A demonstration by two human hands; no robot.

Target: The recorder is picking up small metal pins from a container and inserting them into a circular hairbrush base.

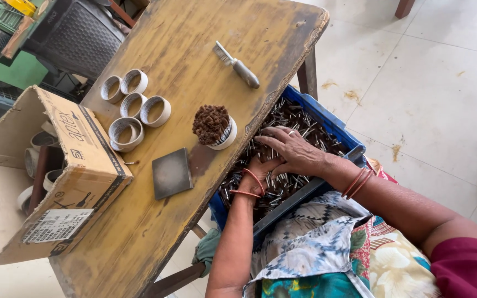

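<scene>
Both hands are down in the blue plastic crate [335,122] of small dark metal pins [296,118] on her lap, beside the worn wooden counter [194,49]; right hand [296,152] has fingers spread flat over the pile; left hand [258,171] is tucked underneath, grip hidden, can't tell; looks like the gathering stage; a handful needs bunching.

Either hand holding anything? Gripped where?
Cannot tell. Both the left hand and right hand are buried among small metal pins in the blue crate; no grip shows.
</scene>
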